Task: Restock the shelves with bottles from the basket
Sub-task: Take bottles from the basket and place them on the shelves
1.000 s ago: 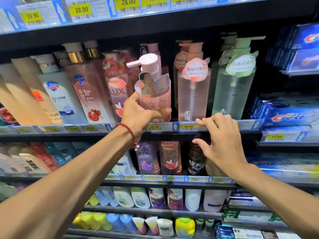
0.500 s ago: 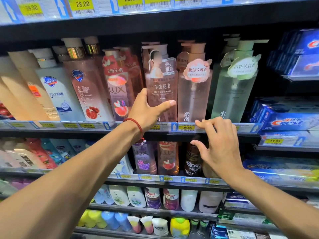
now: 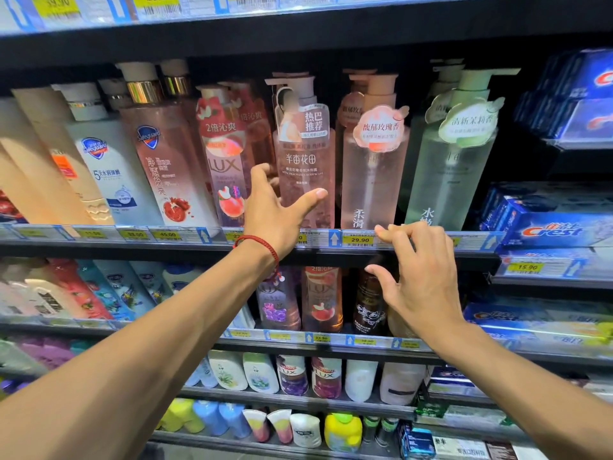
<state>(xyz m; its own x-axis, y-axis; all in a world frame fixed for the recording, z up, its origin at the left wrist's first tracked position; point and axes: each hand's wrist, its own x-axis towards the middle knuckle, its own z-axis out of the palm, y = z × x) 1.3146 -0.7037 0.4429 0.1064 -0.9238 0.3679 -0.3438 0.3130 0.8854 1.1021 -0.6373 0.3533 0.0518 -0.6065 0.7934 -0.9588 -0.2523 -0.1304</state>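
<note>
Along the front edge of the shelf (image 3: 99,252), from its left end, stood slanting beige bottles (image 3: 36,154), a white Safeguard bottle (image 3: 106,174) and a Safeguard bottle (image 3: 166,167) of clear pink liquid with a gold collar. Just beside it stood a LUX bottle (image 3: 225,174) of pink wash. The left hand (image 3: 278,217), a red cord bracelet (image 3: 262,242) on its wrist, gripped the pink pump bottle (image 3: 305,154) low down, fingers curled round its left side and thumb stretched wide across its front. That bottle stood upright at the shelf's front edge near the middle, full of rosy liquid, with a card tag at its neck. Touching its right side was a paler pink pump bottle (image 3: 374,180), its dip tube showing through the liquid, then a pump bottle of pale green liquid (image 3: 451,174). The right hand (image 3: 421,280) held nothing: its bent fingertips rested on the price rail (image 3: 358,240) at the shelf's front edge, below the paler bottle, thumb apart underneath. Past the shelf's right end lay blue Crest boxes (image 3: 547,227)
</note>
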